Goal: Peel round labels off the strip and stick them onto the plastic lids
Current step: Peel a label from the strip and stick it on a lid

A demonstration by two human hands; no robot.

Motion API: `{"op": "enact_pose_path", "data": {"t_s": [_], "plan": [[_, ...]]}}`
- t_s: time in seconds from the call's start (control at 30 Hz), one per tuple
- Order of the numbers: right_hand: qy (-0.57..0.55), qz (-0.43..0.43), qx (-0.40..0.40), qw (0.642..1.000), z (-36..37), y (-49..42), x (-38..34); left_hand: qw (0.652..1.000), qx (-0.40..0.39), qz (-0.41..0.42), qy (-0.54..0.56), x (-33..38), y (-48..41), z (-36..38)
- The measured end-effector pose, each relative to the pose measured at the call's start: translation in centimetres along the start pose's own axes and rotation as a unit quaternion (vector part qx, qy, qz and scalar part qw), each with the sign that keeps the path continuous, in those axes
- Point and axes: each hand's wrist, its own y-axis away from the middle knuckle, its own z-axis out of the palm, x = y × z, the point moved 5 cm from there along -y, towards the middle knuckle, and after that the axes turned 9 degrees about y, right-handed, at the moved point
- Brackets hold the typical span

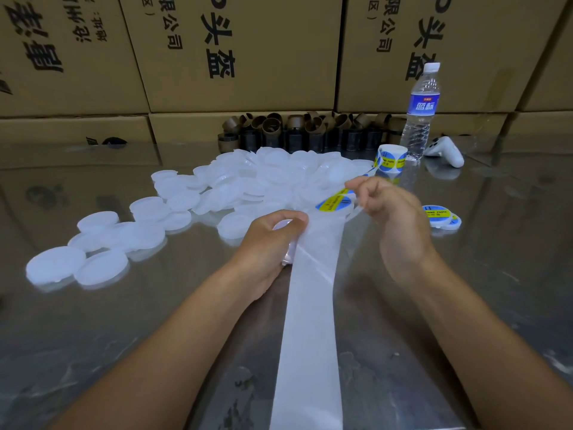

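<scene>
Behind the lid pile (263,178): a row of brown and black tubes (310,131), then cardboard boxes (235,57). Right of the pile: label roll (391,155), water bottle (420,113), white controller (445,152), labelled lids (440,215). At the pile's near edge a round label (335,204) sits on the strip (310,305) between the hands. Left hand (273,240) grips a lid (283,226) beside the strip; right hand (393,218) pinches the strip past the label. Shiny steel table (155,321) under the pile.

Left hand (273,240) grips a lid (282,225) and the strip (310,305); right hand (393,218) pinches the strip beside a label (335,203); loose lids (279,169) lie beyond the fingers (356,184).
</scene>
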Motion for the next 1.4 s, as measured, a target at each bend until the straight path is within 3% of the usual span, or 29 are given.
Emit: {"op": "enact_pose_path", "data": {"t_s": [0.1,0.23,0.43,0.63,0.93,1.13,1.4], "plan": [[-0.051,0.027,0.032,0.998,-0.9,-0.4,0.4,0.999,0.038,0.029,-0.015,0.1,-0.2,-0.5],[-0.055,0.006,0.021,0.998,-0.7,-0.1,0.3,0.993,0.064,0.049,0.086,0.9,-0.6,-0.9],[-0.034,-0.009,-0.032,0.999,0.1,0.4,-0.1,0.974,-0.036,-0.020,0.223,1.0,-0.2,0.1],[-0.003,-0.004,-0.076,0.997,0.7,0.3,0.1,0.976,-0.098,-0.077,0.178,0.3,0.4,1.0],[0.030,-0.025,-0.170,0.985,2.5,1.3,0.5,0.983,-0.118,-0.101,0.100,-0.4,0.2,1.2],[0.169,-0.069,-0.169,0.969,2.9,1.5,0.9,0.985,-0.126,-0.103,0.060,-0.5,0.2,1.4],[0.252,-0.105,-0.164,0.948,3.1,1.9,1.0,0.977,-0.155,-0.116,0.084,-0.6,0.3,1.8]]}}
